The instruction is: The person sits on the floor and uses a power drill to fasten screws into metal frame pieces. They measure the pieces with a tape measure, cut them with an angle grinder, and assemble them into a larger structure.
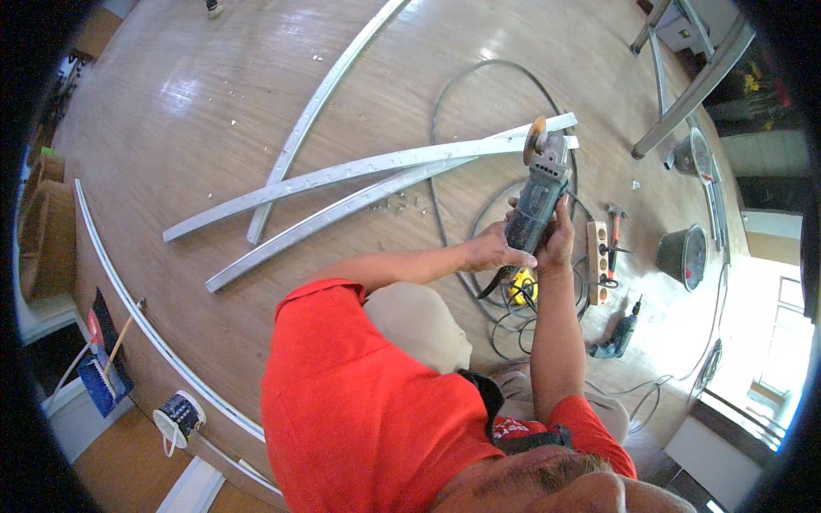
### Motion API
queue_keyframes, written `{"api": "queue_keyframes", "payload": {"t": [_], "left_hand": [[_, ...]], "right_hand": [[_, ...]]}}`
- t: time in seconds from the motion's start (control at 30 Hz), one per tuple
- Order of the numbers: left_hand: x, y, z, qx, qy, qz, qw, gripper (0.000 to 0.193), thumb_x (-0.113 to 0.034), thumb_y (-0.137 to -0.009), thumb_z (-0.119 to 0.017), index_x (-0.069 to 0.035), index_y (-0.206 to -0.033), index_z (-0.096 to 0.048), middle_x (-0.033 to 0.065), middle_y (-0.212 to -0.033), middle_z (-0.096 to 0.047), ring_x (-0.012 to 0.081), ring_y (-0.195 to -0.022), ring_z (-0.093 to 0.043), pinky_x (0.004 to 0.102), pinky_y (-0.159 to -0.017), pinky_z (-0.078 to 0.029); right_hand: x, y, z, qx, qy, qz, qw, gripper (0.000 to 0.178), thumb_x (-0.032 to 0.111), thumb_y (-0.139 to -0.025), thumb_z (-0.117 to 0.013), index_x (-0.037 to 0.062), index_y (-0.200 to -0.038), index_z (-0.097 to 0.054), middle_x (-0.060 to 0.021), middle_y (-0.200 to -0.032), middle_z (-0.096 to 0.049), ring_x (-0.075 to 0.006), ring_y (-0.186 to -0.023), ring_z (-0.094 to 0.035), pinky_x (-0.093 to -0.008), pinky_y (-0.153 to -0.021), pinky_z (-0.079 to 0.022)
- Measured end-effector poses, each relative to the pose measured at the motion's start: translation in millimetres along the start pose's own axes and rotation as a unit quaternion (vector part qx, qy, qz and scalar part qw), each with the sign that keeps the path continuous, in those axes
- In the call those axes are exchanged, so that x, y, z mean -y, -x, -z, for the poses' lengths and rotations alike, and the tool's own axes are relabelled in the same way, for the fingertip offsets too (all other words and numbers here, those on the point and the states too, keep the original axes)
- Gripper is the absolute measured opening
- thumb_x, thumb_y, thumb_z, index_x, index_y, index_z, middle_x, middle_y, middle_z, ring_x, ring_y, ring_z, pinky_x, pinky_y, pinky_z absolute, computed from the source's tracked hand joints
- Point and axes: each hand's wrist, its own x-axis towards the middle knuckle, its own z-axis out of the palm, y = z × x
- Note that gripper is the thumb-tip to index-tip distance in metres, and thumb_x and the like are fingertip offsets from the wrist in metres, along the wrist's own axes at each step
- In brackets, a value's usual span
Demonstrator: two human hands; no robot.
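An angle grinder (537,203) with a grey-black body is held up off the floor, its orange-brown disc (534,139) at the far end. My left hand (494,248) closes round the near left side of its body. On the other side, my right hand (558,238) grips it too, fingers partly hidden behind the body. Beyond the disc, the ends of two silvery metal profiles (368,169) lie on the floor, crossing near their right ends. A third profile (321,98) runs away from me beneath them.
To the right are a power strip (598,261) with plugs, a hammer (615,224), a drill (619,335) and two buckets (680,256). Black cable (434,128) loops around a yellow tape measure-like object (522,287). A long profile (141,321), blue brush (103,385) and white-black pail (180,419) are left.
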Motion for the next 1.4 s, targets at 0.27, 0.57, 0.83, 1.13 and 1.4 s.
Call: {"api": "queue_keyframes", "payload": {"t": [0.27,0.57,0.83,1.13,1.4], "left_hand": [[7.2,-12.2,-11.6,-0.017,-0.006,-0.015,1.0,0.072,-0.032,-0.079,-0.089,-0.001,-0.136,-0.06,0.0114,-0.128,-0.069,0.0217,-0.119,-0.063,0.0383,-0.108,-0.047],[18.2,-18.9,-2.6,-0.029,0.013,-0.031,0.999,0.072,-0.029,-0.08,-0.088,-0.001,-0.138,-0.056,0.0099,-0.125,-0.068,0.0194,-0.118,-0.062,0.038,-0.106,-0.048],[14.7,-13.6,-5.9,-0.048,-0.037,-0.017,0.998,0.068,-0.031,-0.079,-0.089,-0.002,-0.133,-0.06,0.0094,-0.122,-0.069,0.0176,-0.113,-0.063,0.0365,-0.104,-0.049],[20.9,-30.8,-3.3,-0.119,-0.104,0.021,0.987,0.077,-0.032,-0.072,-0.09,-0.003,-0.135,-0.056,0.0143,-0.127,-0.066,0.0255,-0.119,-0.063,0.0388,-0.105,-0.048],[27.6,-37.8,36.5,0.02,-0.378,0.069,0.923,0.102,-0.063,-0.074,-0.082,-0.007,-0.151,-0.046,0.0217,-0.144,-0.056,0.0365,-0.139,-0.047,0.0476,-0.116,-0.037]], "right_hand": [[15.3,-0.7,2.8,-0.08,0.038,-0.026,0.996,0.075,0.066,-0.1,-0.048,-0.0035,-0.128,-0.059,-0.0263,-0.106,-0.071,-0.0369,-0.09,-0.073,-0.0474,-0.08,-0.061],[17.5,-11.5,1.6,0.016,0.029,-0.025,0.999,0.079,0.068,-0.1,-0.049,-0.0033,-0.133,-0.055,-0.0244,-0.108,-0.07,-0.0349,-0.094,-0.073,-0.0461,-0.083,-0.061],[14.8,-12.4,4.3,-0.055,0.035,-0.052,0.997,0.077,0.069,-0.098,-0.05,-0.0018,-0.127,-0.06,-0.0253,-0.105,-0.071,-0.0354,-0.091,-0.073,-0.0458,-0.082,-0.061],[15.1,-28.4,7.6,-0.068,0.138,0.015,0.988,0.065,0.056,-0.095,-0.066,-0.0018,-0.124,-0.061,-0.021,-0.106,-0.072,-0.0306,-0.095,-0.072,-0.0423,-0.085,-0.058],[-5.3,-58.0,3.9,-0.22,0.541,0.106,0.805,0.079,0.036,-0.064,-0.093,-0.0058,-0.123,-0.06,-0.0223,-0.108,-0.071,-0.0325,-0.099,-0.071,-0.0418,-0.087,-0.055]]}}
